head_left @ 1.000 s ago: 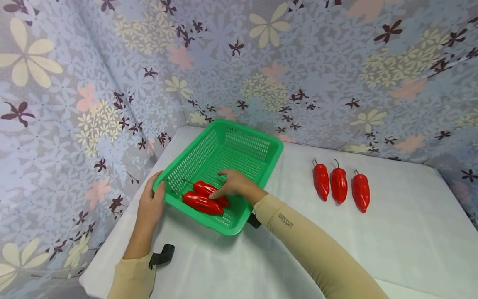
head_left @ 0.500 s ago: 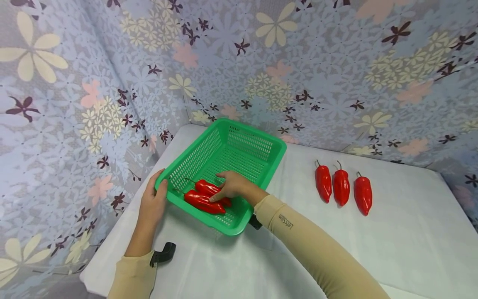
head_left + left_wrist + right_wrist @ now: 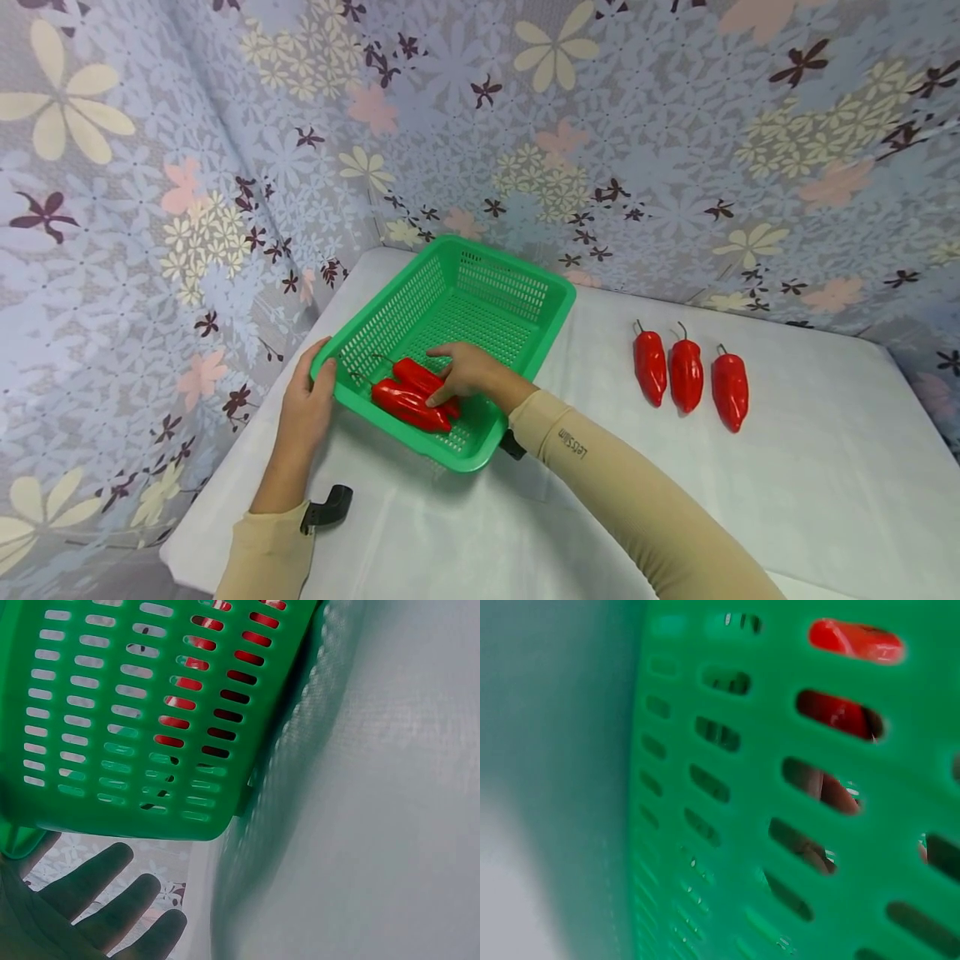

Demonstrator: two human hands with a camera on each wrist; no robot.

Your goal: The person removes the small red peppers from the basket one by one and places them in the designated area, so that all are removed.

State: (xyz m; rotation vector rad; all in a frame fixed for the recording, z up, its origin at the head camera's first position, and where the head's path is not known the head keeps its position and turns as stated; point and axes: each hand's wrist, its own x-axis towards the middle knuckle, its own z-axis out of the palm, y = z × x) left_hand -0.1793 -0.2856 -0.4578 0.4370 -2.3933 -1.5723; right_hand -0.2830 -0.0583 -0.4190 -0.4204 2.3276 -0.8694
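A green slotted basket (image 3: 480, 287) stands at the table's back left. Two red peppers (image 3: 405, 406) lie side by side in its near end. My right hand (image 3: 467, 372) reaches over the near rim and rests on the upper pepper (image 3: 417, 375), thumb touching it, fingers loosely stretched. My left hand (image 3: 306, 408) holds the basket's near left corner, thumb hooked over the rim. In the left wrist view its fingers (image 3: 112, 889) lie below the basket wall (image 3: 112, 712). The right wrist view shows only the basket wall (image 3: 705, 825), with red and fingers (image 3: 832, 793) behind the slots.
Three more red peppers (image 3: 649, 368) (image 3: 684, 375) (image 3: 730, 390) lie in a row on the white table (image 3: 810, 467), right of the basket, stems pointing back. Flowered cloth walls (image 3: 225, 167) close in the left and back sides. The basket's far half holds nothing.
The upper pepper has slid a little closer to the lower one under my right hand. Both hands and the basket stay almost where they were.
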